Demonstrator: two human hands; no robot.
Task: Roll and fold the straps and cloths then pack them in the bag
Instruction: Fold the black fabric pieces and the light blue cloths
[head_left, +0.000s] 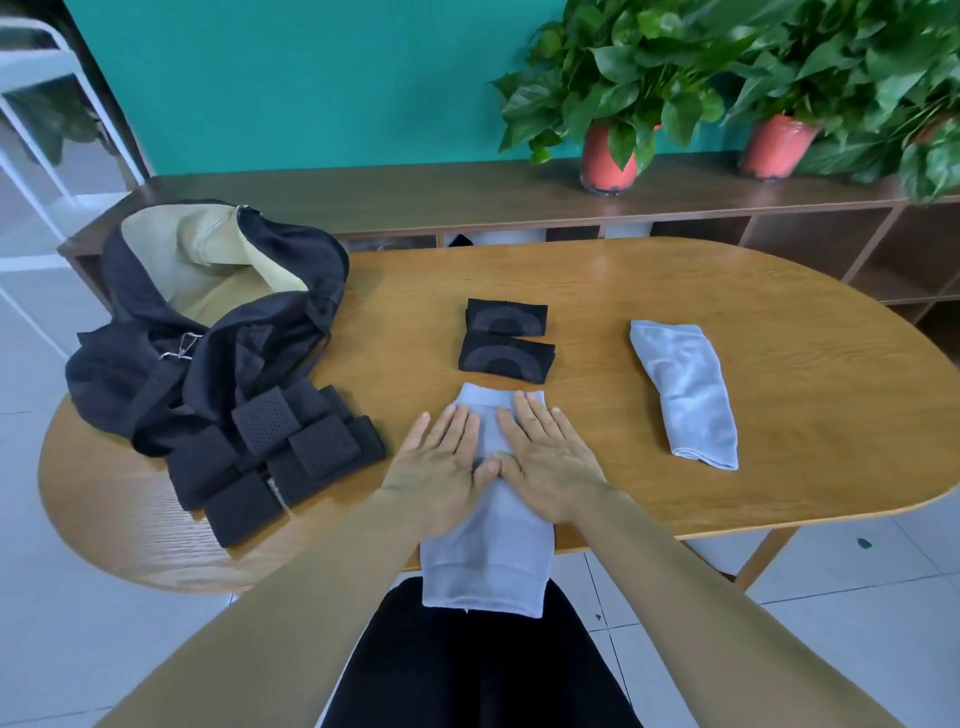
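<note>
A light blue cloth (485, 561) lies folded lengthwise at the table's near edge, its lower end hanging over the edge. My left hand (441, 462) and my right hand (548, 460) press flat on its upper part, fingers straight, thumbs almost touching. A second light blue cloth (685, 392) lies folded to the right. Two folded black straps (506, 338) sit just beyond my fingertips. A black bag (218, 312) with a tan lining lies open at the left. Several black mesh straps (275, 457) are piled in front of it.
The oval wooden table (779, 322) stands before a low wooden shelf (415, 192) carrying two potted plants (610, 104) in red pots. A white metal frame (41, 93) stands at the far left. The floor is white tile.
</note>
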